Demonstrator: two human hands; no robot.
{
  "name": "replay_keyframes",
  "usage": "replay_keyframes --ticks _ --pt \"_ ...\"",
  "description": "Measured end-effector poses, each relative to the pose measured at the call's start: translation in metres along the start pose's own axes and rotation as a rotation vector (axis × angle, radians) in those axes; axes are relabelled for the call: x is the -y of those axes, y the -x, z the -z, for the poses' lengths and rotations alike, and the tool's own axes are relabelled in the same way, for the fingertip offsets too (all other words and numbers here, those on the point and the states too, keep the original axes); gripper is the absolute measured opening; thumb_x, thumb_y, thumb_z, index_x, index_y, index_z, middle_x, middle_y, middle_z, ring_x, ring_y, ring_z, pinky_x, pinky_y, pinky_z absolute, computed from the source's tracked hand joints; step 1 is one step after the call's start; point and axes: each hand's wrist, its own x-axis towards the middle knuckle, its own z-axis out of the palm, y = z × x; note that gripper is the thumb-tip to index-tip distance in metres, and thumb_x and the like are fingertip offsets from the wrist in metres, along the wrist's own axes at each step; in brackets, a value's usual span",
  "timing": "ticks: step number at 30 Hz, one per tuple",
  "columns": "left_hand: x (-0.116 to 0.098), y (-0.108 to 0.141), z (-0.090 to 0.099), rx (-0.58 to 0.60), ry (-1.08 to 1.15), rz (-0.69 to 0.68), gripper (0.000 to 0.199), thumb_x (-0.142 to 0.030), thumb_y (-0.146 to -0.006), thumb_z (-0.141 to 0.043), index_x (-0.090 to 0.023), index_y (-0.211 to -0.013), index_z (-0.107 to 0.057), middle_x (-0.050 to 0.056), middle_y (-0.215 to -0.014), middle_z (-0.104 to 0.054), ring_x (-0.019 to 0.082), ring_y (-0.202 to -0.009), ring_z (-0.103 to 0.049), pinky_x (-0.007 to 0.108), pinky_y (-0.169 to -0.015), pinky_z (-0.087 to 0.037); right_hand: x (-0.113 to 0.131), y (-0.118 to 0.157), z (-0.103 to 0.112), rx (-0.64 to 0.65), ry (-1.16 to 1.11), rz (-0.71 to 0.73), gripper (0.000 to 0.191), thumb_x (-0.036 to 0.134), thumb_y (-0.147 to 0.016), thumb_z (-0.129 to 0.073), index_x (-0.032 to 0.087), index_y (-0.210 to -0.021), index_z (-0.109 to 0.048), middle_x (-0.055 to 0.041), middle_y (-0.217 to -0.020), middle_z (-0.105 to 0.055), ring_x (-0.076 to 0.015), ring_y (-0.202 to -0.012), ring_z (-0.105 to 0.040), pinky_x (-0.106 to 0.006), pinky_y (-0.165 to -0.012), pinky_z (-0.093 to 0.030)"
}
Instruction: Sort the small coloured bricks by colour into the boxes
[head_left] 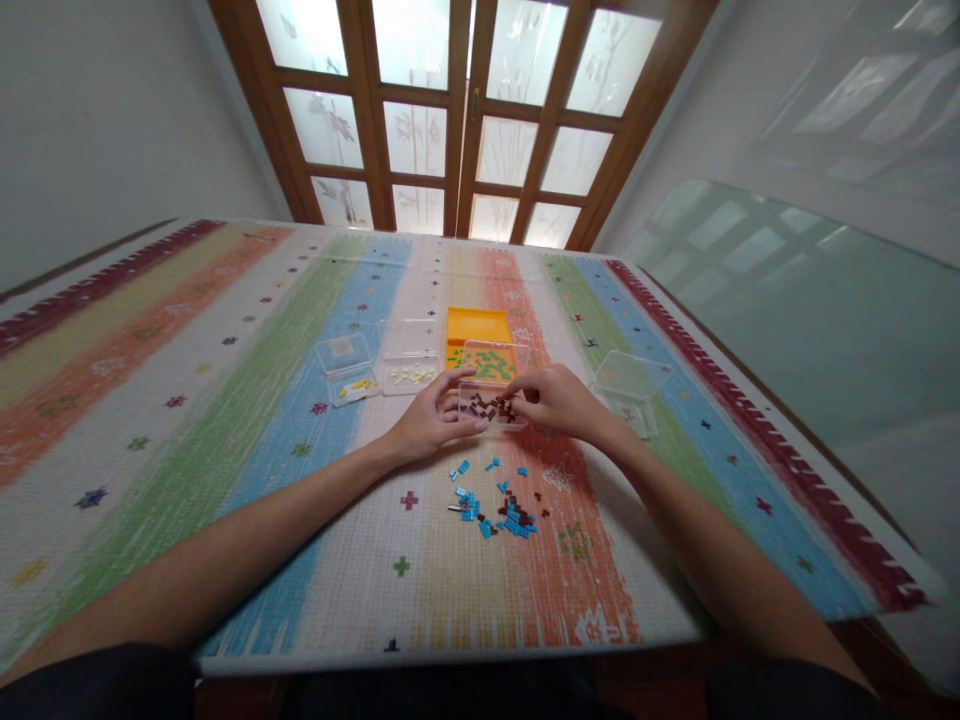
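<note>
A small clear box (pixel 489 409) holding dark maroon pieces sits on the striped mat (pixel 225 400) in front of me. My left hand (pixel 431 420) touches its left side, fingers curled against the wall. On the box's right edge rests my right hand (pixel 559 400), fingertips over the maroon pieces; whether it pinches one is hidden. Loose blue and maroon pieces (pixel 499 505) lie scattered on the mat just below both hands.
Behind the hands stand a clear box of green pieces (pixel 491 360), an orange tray (pixel 478 323), a clear box with pale pieces (pixel 409 365), one with yellow pieces (pixel 349 372), and an open clear box (pixel 630 385) at right. Wooden glazed doors (pixel 457 120) beyond.
</note>
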Motion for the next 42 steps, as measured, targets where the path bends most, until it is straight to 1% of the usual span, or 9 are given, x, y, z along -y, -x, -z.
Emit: replay_keyframes --ticks 5,11,15,20,25,27,32,37,42 --pt "-0.002 0.000 0.000 -0.003 0.000 0.012 0.073 -0.020 -0.069 -0.089 -0.023 -0.133 -0.054 0.011 -0.126 -0.062 0.023 -0.103 -0.069 0.050 -0.099 -0.057 0.002 -0.001 -0.002 0.049 0.059 0.004 0.028 0.018 -0.086 -0.059 0.020 -0.100 -0.083 -0.0053 -0.073 -0.075 -0.0139 -0.063 -0.059 -0.025 -0.062 -0.037" --pt "-0.002 0.000 -0.001 0.003 0.001 0.013 0.072 -0.021 -0.071 -0.088 -0.024 -0.134 -0.053 0.011 -0.126 -0.062 0.024 -0.106 -0.069 0.052 -0.101 -0.055 0.005 0.000 -0.002 0.052 0.097 0.017 0.030 0.018 -0.088 -0.056 0.019 -0.105 -0.081 -0.0081 -0.085 -0.078 -0.0170 -0.074 -0.064 -0.027 -0.067 -0.039" --pt "-0.001 0.000 0.000 0.004 0.013 0.023 0.073 -0.020 -0.070 -0.088 -0.024 -0.133 -0.053 0.011 -0.127 -0.061 0.024 -0.107 -0.069 0.051 -0.102 -0.055 0.012 0.004 0.002 0.059 0.136 0.025 0.029 0.018 -0.089 -0.057 0.021 -0.104 -0.081 -0.0071 -0.085 -0.077 -0.0166 -0.073 -0.063 -0.027 -0.065 -0.037" --pt "0.001 0.000 0.001 0.002 0.009 0.027 0.074 -0.020 -0.070 -0.089 -0.023 -0.134 -0.051 0.011 -0.126 -0.061 0.024 -0.106 -0.069 0.051 -0.101 -0.055 0.016 0.007 0.005 0.106 0.191 0.013 0.026 0.019 -0.090 -0.056 0.021 -0.099 -0.081 -0.0065 -0.084 -0.077 -0.0164 -0.071 -0.062 -0.027 -0.062 -0.032" --pt "0.001 0.000 0.000 0.011 0.014 0.010 0.073 -0.020 -0.071 -0.088 -0.022 -0.134 -0.051 0.011 -0.127 -0.061 0.024 -0.106 -0.069 0.051 -0.102 -0.054 0.012 0.006 0.001 0.100 0.207 -0.007 0.034 0.018 -0.091 -0.054 0.022 -0.115 -0.078 -0.0084 -0.094 -0.079 -0.0183 -0.077 -0.065 -0.027 -0.063 -0.034" --pt "0.001 0.000 0.000 0.007 0.013 0.013 0.073 -0.019 -0.070 -0.088 -0.023 -0.133 -0.051 0.011 -0.127 -0.060 0.023 -0.106 -0.069 0.051 -0.102 -0.054 0.010 0.005 0.000 0.101 0.201 -0.001 0.035 0.018 -0.092 -0.053 0.022 -0.117 -0.077 -0.0083 -0.094 -0.079 -0.0183 -0.077 -0.065 -0.027 -0.064 -0.035" --pt "0.003 0.000 0.001 0.005 0.014 0.013 0.073 -0.020 -0.071 -0.088 -0.023 -0.134 -0.051 0.011 -0.126 -0.061 0.024 -0.106 -0.069 0.051 -0.102 -0.054 0.008 0.005 -0.001 0.101 0.183 0.009 0.033 0.019 -0.092 -0.054 0.022 -0.113 -0.078 -0.0083 -0.095 -0.079 -0.0187 -0.079 -0.066 -0.027 -0.065 -0.037" --pt "0.003 0.000 0.001 0.011 0.032 0.021 0.075 -0.019 -0.070 -0.089 -0.023 -0.134 -0.050 0.011 -0.126 -0.061 0.024 -0.106 -0.069 0.050 -0.101 -0.055 0.006 0.005 0.001 0.088 0.193 0.000 0.029 0.018 -0.090 -0.056 0.021 -0.108 -0.079 -0.0082 -0.091 -0.078 -0.0190 -0.080 -0.066 -0.027 -0.066 -0.038" --pt "0.002 0.000 0.000 -0.008 0.014 0.027 0.073 -0.019 -0.069 -0.088 -0.023 -0.132 -0.051 0.010 -0.125 -0.060 0.022 -0.104 -0.068 0.048 -0.100 -0.055 0.007 0.004 0.000 0.096 0.184 -0.018 0.024 0.019 -0.089 -0.058 0.020 -0.101 -0.079 -0.0071 -0.086 -0.077 -0.0178 -0.076 -0.064 -0.026 -0.065 -0.036"
